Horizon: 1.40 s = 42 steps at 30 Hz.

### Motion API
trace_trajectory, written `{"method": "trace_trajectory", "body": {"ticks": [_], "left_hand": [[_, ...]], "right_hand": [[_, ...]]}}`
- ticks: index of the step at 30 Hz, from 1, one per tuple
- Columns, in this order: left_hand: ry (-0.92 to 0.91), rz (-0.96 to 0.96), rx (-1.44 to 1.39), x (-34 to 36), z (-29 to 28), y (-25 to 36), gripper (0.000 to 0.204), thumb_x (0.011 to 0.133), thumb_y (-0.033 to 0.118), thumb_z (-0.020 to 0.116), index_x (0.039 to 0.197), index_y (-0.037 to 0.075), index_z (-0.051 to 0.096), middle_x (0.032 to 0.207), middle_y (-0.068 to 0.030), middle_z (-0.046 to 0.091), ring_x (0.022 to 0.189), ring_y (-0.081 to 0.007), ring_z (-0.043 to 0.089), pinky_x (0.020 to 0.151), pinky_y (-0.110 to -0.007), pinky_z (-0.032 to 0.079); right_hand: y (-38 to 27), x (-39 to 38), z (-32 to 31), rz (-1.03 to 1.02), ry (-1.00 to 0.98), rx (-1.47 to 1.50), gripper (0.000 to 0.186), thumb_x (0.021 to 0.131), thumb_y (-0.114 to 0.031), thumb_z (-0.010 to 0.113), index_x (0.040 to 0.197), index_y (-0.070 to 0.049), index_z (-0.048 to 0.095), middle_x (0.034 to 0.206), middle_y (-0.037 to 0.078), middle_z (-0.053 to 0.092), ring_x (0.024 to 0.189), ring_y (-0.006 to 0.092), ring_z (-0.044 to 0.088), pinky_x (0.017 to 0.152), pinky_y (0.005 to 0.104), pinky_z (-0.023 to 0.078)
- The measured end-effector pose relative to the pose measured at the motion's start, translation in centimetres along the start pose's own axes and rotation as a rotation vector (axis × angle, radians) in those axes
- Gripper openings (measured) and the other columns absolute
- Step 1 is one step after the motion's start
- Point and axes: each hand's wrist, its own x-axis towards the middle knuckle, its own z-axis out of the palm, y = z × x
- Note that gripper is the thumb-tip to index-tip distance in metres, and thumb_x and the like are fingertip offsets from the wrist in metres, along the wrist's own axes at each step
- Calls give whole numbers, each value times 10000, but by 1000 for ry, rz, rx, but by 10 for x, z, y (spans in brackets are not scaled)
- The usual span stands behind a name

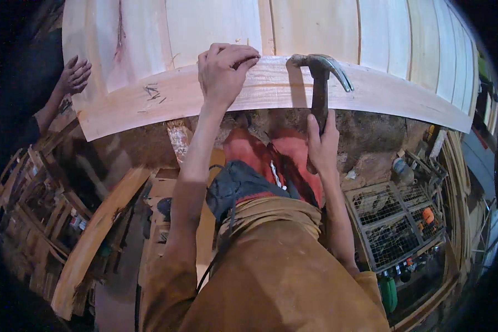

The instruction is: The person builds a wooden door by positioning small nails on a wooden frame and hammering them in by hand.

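My right hand (322, 145) is wrapped round the dark handle of a claw hammer (319, 91). The hammer's head is over the pale edge board (177, 91) of a wooden panel, its claw pointing right. My left hand (224, 72) rests at the same board, left of the hammer, with thumb and fingers pinched together. Whatever sits between those fingertips is too small to make out. Several loose nails (152, 91) lie on the board farther left.
Another person's hand (74, 74) is by the panel's left end. Upright planks (315, 27) form the panel beyond the edge board. Below left stands a long rough-edged slab (97, 240) beside scrap wood. A wire-mesh crate (393, 221) and stacked wood strips (454, 182) are at right.
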Motion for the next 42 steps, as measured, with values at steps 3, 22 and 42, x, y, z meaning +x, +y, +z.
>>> {"method": "trace_trajectory", "body": {"ticks": [3,22,42], "left_hand": [[6,-6,32,-1,-3,6,122,807,228,812,929,219,818,970,55,783,1004,-165,635,944,-343,404],[47,152,139,-8,0,-9,179,856,342,765,986,227,809,1030,71,775,1071,-175,625,958,-381,397],[286,-243,-156,-16,-33,22,251,930,50,548,1177,92,566,1089,-85,699,974,-322,692,838,-439,536]], "right_hand": [[-5,-2,3,-153,86,8,358,1038,-233,596,1280,21,522,869,268,685,735,390,677,658,463,496],[-77,-39,8,-403,80,-366,401,1004,-237,604,1317,-4,510,913,283,687,826,478,682,688,534,534],[-55,-53,47,-556,315,-67,421,988,-170,618,1361,-22,489,913,282,696,822,492,684,692,548,545]]}}
